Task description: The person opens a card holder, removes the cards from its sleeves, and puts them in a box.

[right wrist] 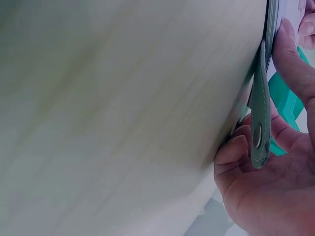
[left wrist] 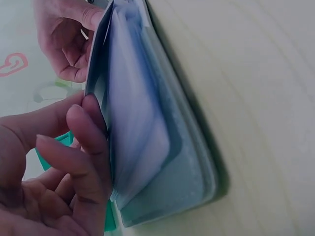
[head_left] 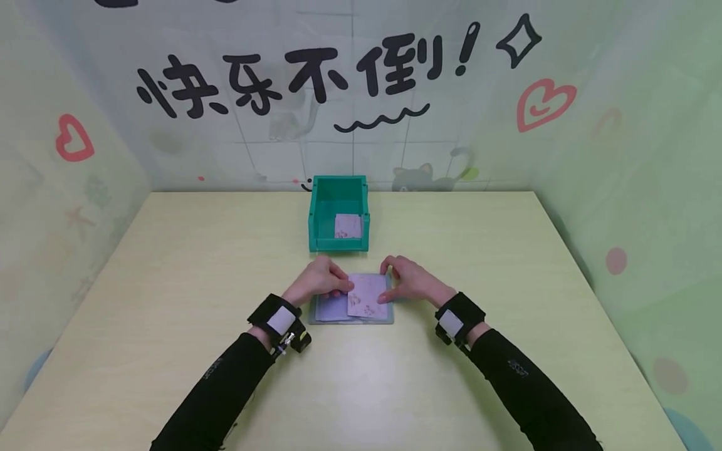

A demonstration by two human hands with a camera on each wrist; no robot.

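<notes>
A blue-green card holder (head_left: 313, 318) lies opened flat on the table, its strap (right wrist: 262, 113) with a round metal snap sticking out on the right. Clear sleeves (left wrist: 135, 108) fan out inside it. Over its right half is a pink card (head_left: 366, 300) with a floral print. My left hand (head_left: 323, 277) pinches this card's left edge between thumb and fingers. On the other side, my right hand (head_left: 413, 280) grips the holder's right edge, thumb on the card and fingers curled at the far side. Whether the card sits in a sleeve is hard to tell.
Behind the holder stands a green bin (head_left: 339, 245) with another pink card (head_left: 348, 227) inside. The pale wooden table (head_left: 197, 263) meets a printed cloth backdrop (head_left: 254, 156) at its back edge and both sides.
</notes>
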